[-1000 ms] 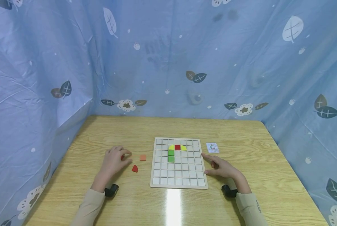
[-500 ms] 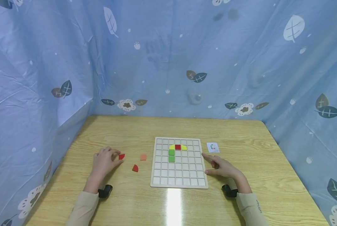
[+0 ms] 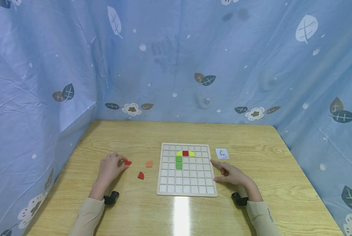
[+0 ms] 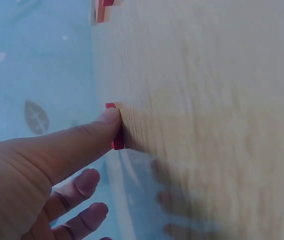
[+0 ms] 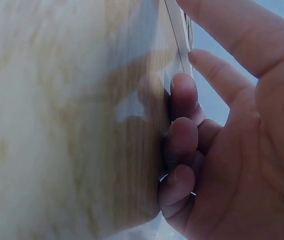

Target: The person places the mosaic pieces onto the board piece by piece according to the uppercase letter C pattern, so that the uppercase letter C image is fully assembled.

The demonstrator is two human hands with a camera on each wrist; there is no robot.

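My left hand (image 3: 109, 167) is at the left of the table, its thumb and forefinger pinching a red tile (image 3: 128, 163) close over the wood. In the left wrist view the thumb covers much of that red tile (image 4: 118, 144). Nearby lie a red quarter-circle tile (image 3: 140, 175) and an orange square tile (image 3: 149, 164). My right hand (image 3: 231, 173) rests beside the white gridded board (image 3: 183, 190), with the index fingertip and thumb tip at its right edge. Two green squares (image 3: 179, 159), a red square (image 3: 185, 153) and two yellow curved tiles (image 3: 192, 153) sit in the grid.
A small printed pattern card (image 3: 222, 153) lies right of the board's upper corner. Blue patterned curtain (image 3: 176, 65) encloses the wooden table (image 3: 128, 134) at the back and sides. Each wrist wears a black camera, the left wrist camera (image 3: 111, 198) being one.
My left hand shifted left, then slightly back right, and the pinched red tile, mostly hidden behind the fingers at first, now shows at a flatter angle. My right hand and the board have stayed put.
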